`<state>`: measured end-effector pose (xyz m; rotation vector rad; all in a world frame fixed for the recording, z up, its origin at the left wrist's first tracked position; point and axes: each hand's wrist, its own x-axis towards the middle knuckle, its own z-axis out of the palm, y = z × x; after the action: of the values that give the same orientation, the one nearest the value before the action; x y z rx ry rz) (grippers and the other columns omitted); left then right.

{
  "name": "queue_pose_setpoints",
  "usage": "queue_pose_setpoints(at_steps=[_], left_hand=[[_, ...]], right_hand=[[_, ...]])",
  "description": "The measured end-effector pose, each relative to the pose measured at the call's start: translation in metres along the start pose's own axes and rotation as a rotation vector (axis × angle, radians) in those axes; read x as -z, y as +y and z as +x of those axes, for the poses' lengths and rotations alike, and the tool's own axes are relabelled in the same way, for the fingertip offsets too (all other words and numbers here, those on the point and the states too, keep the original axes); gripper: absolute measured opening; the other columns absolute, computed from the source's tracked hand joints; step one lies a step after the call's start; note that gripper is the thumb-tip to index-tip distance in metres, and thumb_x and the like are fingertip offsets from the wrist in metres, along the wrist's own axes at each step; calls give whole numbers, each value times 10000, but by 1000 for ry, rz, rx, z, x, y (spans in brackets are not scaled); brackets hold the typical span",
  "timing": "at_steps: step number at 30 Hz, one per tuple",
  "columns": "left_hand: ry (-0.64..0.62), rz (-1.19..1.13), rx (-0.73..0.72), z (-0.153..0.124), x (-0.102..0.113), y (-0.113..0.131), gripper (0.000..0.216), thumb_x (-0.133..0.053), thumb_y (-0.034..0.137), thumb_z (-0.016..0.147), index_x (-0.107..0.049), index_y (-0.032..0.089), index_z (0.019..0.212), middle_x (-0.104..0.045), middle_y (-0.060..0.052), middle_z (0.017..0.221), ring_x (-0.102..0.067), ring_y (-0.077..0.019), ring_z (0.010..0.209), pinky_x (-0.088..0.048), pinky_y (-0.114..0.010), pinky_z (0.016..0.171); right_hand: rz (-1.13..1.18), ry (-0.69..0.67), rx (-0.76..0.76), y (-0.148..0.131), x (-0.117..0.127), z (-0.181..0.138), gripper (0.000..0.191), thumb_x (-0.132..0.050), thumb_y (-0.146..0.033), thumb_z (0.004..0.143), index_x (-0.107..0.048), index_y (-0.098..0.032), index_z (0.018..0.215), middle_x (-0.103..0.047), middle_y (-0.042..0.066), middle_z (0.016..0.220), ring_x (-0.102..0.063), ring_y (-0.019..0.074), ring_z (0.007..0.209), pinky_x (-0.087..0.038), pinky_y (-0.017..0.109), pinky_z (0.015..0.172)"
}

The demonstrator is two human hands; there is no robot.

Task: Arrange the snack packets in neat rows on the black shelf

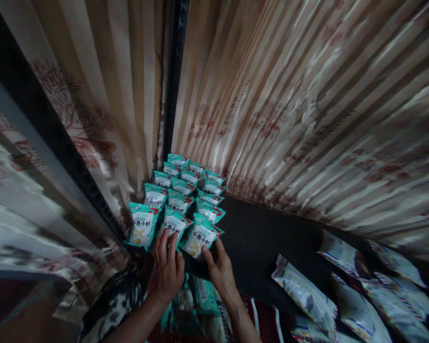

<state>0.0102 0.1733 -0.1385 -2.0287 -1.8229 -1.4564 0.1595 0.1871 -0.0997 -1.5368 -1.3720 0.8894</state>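
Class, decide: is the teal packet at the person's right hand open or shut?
Shut, it appears: the teal packet has an unbroken top edge, with no tear visible.

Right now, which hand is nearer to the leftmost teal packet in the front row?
Left. The left hand is just right of the leftmost teal packet, at the middle front packet; the right hand is farther right, at the rightmost front packet.

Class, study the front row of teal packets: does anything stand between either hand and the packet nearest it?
Nothing visible does: the left hand has fingertips over the middle packet, and the right hand touches the right packet directly.
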Motion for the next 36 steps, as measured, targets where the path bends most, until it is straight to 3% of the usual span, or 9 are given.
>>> queue_pose_setpoints(at_steps=[5, 9, 11, 15, 19, 24, 31, 36], left_hand=[[20, 11, -22, -5, -7, -3, 539, -398, 149, 887, -261, 180, 1407, -322, -148, 1414, -281, -282, 1324, -283, -472, 1053], [12, 13, -44, -9, -9, -4, 577, -390, 141, 884, -207, 175, 1429, -252, -148, 1470, -239, -293, 1351, -278, -486, 1061], [-4, 24, -58, -11, -8, -4, 602, -394, 141, 880, -173, 177, 1440, -213, -145, 1492, -212, -300, 1363, -268, -498, 1066], [-34, 47, -92, -16, -5, -6, 646, -409, 128, 869, -134, 186, 1450, -154, -134, 1516, -164, -305, 1379, -239, -512, 1079], [-77, 63, -109, -24, -4, -9, 661, -413, 121, 863, -123, 197, 1453, -141, -125, 1521, -159, -310, 1382, -241, -523, 1081], [-126, 101, -164, -30, -3, -12, 674, -414, 113, 857, -112, 194, 1454, -146, -128, 1520, -174, -310, 1379, -267, -514, 1075], [-158, 156, -246, -34, 0, -8, 684, -505, 95, 821, -261, 361, 1402, -44, -62, 1541, -150, -354, 1378, -268, -573, 1052], [-153, 177, -303, -31, -2, -1, 645, -509, 90, 814, -325, 322, 1387, -107, -63, 1535, -149, -348, 1380, -262, -558, 1065]], right_hand=[[34, 41, -2, 4, -3, -1, 520, -587, -431, 765, -546, -196, 1228, -634, 73, 1180, -558, 262, 1115, -450, 370, 937], [70, 117, -48, 6, -9, -10, 656, -567, -439, 788, -392, -168, 1359, -525, 118, 1317, -509, 265, 1186, -418, 399, 985], [132, 137, -30, 5, -10, -16, 707, -572, -432, 792, -314, -183, 1402, -498, 122, 1342, -523, 260, 1173, -443, 397, 966], [113, 166, 43, 6, -4, -29, 708, -596, -406, 786, -313, -210, 1405, -455, 117, 1380, -484, 265, 1216, -428, 421, 989], [12, 96, 103, 14, 1, -38, 636, -554, -391, 819, -344, -224, 1395, -404, 90, 1424, -391, 256, 1294, -388, 437, 1028], [-62, -13, 160, 16, 0, -36, 631, -527, -385, 831, -330, -215, 1405, -422, 84, 1415, -387, 246, 1298, -332, 444, 1067], [-16, 88, 93, 10, -3, -29, 763, -532, -456, 820, -189, -199, 1450, -304, 85, 1481, -282, 239, 1356, -292, 430, 1089], [17, 144, 100, 7, -9, -6, 715, -563, -486, 788, -319, -215, 1404, -347, 80, 1460, -274, 246, 1357, -248, 429, 1106]])
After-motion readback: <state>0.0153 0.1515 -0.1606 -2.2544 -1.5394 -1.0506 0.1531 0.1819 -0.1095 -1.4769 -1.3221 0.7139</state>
